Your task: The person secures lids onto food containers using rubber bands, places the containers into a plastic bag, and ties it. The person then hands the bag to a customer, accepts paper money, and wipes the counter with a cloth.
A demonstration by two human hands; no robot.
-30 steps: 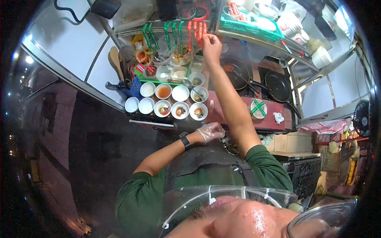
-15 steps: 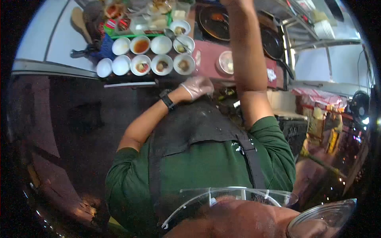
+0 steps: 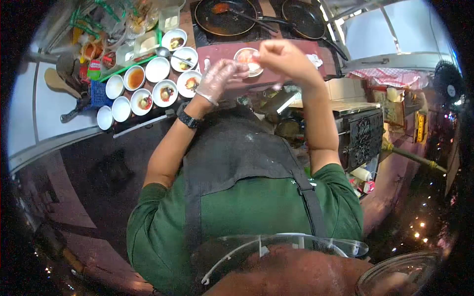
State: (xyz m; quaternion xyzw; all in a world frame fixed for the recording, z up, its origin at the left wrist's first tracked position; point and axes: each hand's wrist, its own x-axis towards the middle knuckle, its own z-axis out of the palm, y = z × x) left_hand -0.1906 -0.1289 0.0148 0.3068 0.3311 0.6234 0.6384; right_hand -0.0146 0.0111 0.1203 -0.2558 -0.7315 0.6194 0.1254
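My left hand (image 3: 223, 79), in a clear plastic glove with a dark watch at the wrist, reaches over the near side of a small white bowl (image 3: 255, 72). Its fingers are bunched together at the bowl's left edge. From the right, my bare right hand (image 3: 282, 58) comes over the same bowl with fingers curled in a pinch. Whatever either hand holds is too small or hidden to make out. The bowl stands on a red board (image 3: 222, 53), with its contents partly covered by the hands.
Left of the board are several white bowls (image 3: 158, 69), some holding food or brown liquid. A spoon (image 3: 162, 52) rests across one. Behind stand a pan (image 3: 227, 24) with a red-headed utensil and a second pan (image 3: 303, 19). A crumpled white tissue (image 3: 314, 60) lies at right.
My right hand has come back from the far side to the small bowl. My left hand has risen from the counter's front edge to the bowl. The view has turned and shifted.
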